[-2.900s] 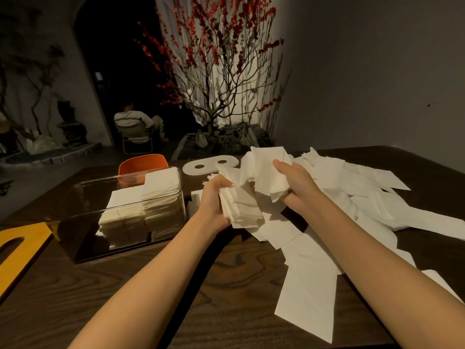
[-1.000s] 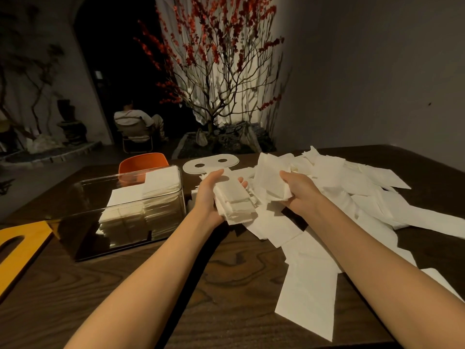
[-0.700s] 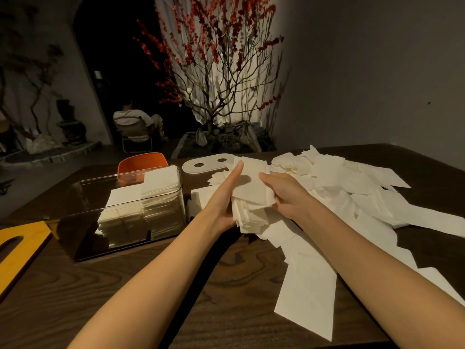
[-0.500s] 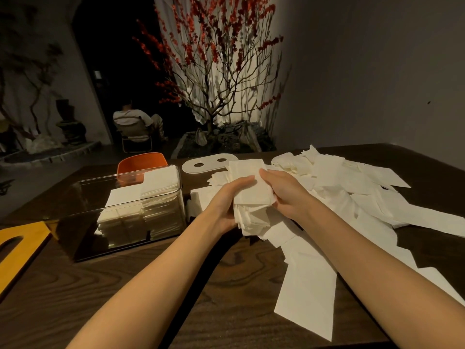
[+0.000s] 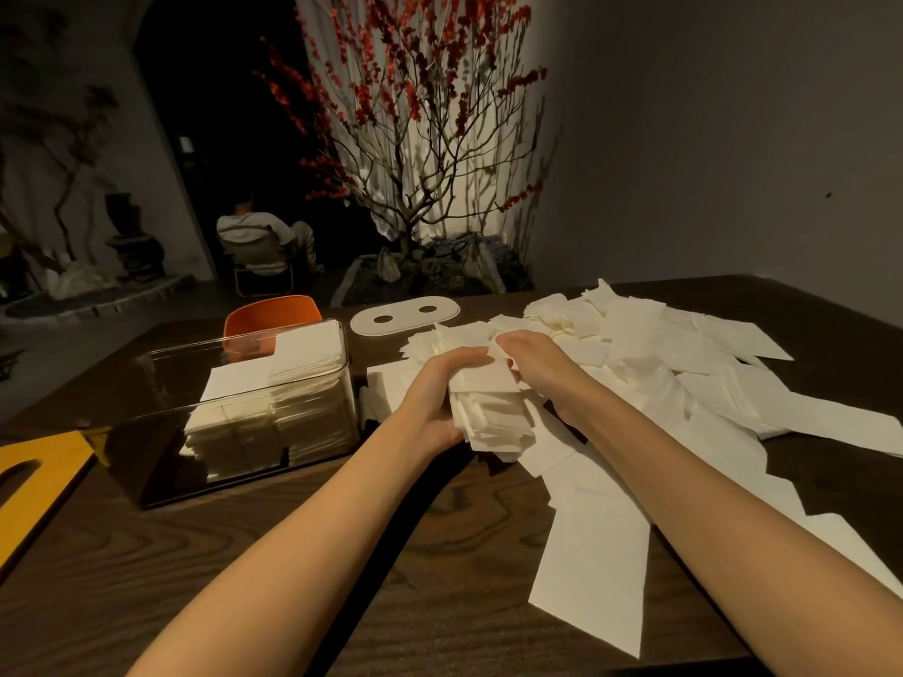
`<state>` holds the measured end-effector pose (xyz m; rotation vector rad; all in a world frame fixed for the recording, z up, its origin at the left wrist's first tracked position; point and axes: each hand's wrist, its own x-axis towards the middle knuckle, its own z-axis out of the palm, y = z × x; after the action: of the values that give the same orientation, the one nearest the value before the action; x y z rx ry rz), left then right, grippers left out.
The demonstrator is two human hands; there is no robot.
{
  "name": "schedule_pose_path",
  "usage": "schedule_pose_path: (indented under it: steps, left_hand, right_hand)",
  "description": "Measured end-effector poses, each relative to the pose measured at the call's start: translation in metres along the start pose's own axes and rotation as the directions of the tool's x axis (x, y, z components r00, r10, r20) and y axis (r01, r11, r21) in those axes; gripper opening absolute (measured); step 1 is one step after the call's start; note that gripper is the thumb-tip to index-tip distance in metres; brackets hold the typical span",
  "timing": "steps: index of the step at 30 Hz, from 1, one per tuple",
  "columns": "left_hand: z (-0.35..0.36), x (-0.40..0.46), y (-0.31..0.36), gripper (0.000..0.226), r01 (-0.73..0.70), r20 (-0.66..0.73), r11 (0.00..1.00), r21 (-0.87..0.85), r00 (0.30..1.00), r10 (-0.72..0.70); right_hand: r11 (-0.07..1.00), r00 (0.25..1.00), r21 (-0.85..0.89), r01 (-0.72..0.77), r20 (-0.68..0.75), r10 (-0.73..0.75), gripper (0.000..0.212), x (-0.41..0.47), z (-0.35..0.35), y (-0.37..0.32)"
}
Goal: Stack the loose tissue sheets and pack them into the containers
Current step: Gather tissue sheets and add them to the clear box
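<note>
Left hand (image 5: 435, 398): you're curling it round the left side of the tissue stack (image 5: 493, 412), gripping it.
Right hand (image 5: 535, 366): you're clamping the stack's top right edge, fingers bent over it.
Stack: you're holding it just above the tabletop (image 5: 391, 554).
Loose sheets (image 5: 684, 383): lying spread to your right.
Container (image 5: 244, 412): sitting at your left, holding packed tissues.

Two bare forearms enter from the lower frame edge, no sleeves, watches or rings visible. The left hand (image 5: 436, 393) and right hand (image 5: 540, 366) are ungloved.
</note>
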<state>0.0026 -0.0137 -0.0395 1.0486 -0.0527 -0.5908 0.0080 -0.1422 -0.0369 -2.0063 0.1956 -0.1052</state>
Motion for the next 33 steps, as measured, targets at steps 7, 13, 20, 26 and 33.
schedule_pose_path:
  steps: [7, 13, 20, 26, 33]
  left_hand:
    - [0.004, -0.005, 0.000, 0.017, 0.082, 0.055, 0.996, -0.047, 0.995, -0.079]
    - [-0.004, -0.001, 0.000, 0.044, 0.130, 0.110, 0.989, -0.067, 0.986, -0.122]
    - [-0.010, 0.003, 0.003, 0.045, 0.098, 0.083, 0.992, -0.078, 0.992, -0.092]
    - [-0.011, 0.007, 0.003, 0.052, 0.082, 0.048, 0.995, 0.058, 0.995, -0.085]
    - [-0.011, 0.018, -0.003, 0.066, 0.078, 0.007, 0.996, -0.035, 0.997, -0.078]
  right_hand:
    - [0.959, 0.996, 0.273, -0.078, 0.069, 0.061, 0.022, 0.001, -0.005, 0.008]
    - [0.952, 0.996, 0.298, 0.071, -0.075, -0.051, 0.023, 0.001, -0.011, 0.007]
    - [0.979, 0.994, 0.172, 0.111, -0.022, -0.109, 0.021, 0.001, -0.008, 0.005]
    - [0.983, 0.991, 0.131, 0.126, -0.048, -0.121, 0.018, 0.001, -0.004, 0.010]
    - [0.989, 0.988, 0.097, 0.110, -0.117, -0.099, 0.022, 0.004, -0.010, 0.013]
